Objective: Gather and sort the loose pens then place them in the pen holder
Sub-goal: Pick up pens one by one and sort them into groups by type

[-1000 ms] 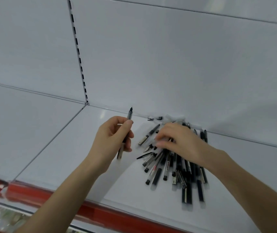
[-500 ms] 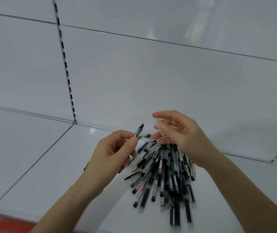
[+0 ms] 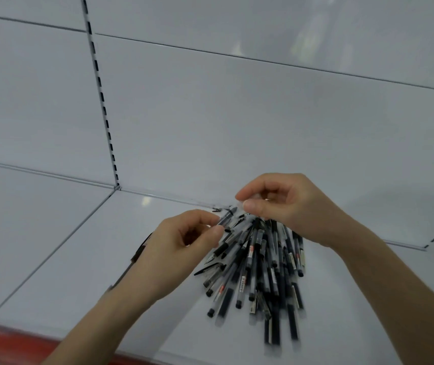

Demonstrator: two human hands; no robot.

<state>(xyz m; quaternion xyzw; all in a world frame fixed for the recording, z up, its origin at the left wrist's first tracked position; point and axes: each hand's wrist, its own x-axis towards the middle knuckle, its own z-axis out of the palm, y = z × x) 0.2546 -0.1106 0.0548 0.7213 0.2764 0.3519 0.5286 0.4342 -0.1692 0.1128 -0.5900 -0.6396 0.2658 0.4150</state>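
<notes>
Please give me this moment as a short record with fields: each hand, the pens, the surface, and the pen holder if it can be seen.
left hand: pinches one pen, its dark tip pointing up toward the right hand
right hand: pinches a small clear piece, maybe a cap; too blurred to be sure
pile of pens: lies on the shelf under the hands, black and clear barrels crossing one another
shelf: white, with a red front edge
pen holder: not in view

A glossy white metal shelf [image 3: 73, 259] with a red front edge [image 3: 13, 343] carries a fanned heap of black-and-clear plastic pens [image 3: 262, 272], lower centre-right.
</notes>
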